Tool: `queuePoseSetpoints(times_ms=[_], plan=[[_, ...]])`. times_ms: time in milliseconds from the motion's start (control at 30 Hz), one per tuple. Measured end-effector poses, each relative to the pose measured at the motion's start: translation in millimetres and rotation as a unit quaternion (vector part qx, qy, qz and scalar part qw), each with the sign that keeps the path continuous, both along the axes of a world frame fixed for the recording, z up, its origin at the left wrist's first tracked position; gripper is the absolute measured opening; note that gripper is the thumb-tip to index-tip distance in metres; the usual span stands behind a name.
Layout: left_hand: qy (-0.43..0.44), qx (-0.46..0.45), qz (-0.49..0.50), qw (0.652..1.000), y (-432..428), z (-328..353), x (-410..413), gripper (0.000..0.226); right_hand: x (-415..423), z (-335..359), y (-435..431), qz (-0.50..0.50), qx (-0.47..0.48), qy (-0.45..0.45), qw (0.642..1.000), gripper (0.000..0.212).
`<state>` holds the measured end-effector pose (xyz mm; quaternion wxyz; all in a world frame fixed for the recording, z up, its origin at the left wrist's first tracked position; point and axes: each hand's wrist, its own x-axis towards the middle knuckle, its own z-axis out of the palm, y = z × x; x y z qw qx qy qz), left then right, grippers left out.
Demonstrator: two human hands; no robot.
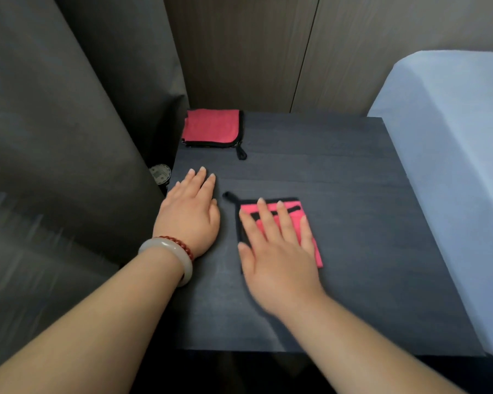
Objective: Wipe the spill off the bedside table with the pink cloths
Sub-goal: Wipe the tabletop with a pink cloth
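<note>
A folded pink cloth with black trim and a black loop lies near the middle of the dark bedside table. My right hand lies flat on top of it, fingers spread, covering most of it. My left hand rests flat on the bare tabletop just left of that cloth, fingers together, holding nothing. A second folded pink cloth with black edging sits at the table's back left corner, apart from both hands. No spill is visible on the dark surface.
A dark grey curtain hangs close along the table's left side. A pale blue bed borders the right edge. A wood-panelled wall stands behind. A small round object sits low beside the table's left edge.
</note>
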<state>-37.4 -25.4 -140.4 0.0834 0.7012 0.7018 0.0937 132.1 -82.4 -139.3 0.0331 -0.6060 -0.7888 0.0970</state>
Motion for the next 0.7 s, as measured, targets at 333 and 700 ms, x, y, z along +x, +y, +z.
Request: queuePoseSetpoints(times_ms=[333,700], plan=[[0.003,-0.009,0.004,1.000,-1.1,4.3,4.1,0.053,26.1,2.7,45.9,-0.141,-0.068,-0.033,0.987,0.056],[-0.035,-0.016,-0.043,0.998,-7.7,4.2,-12.2,0.052,53.1,2.1,-19.5,-0.064,-0.038,-0.046,0.996,0.058]])
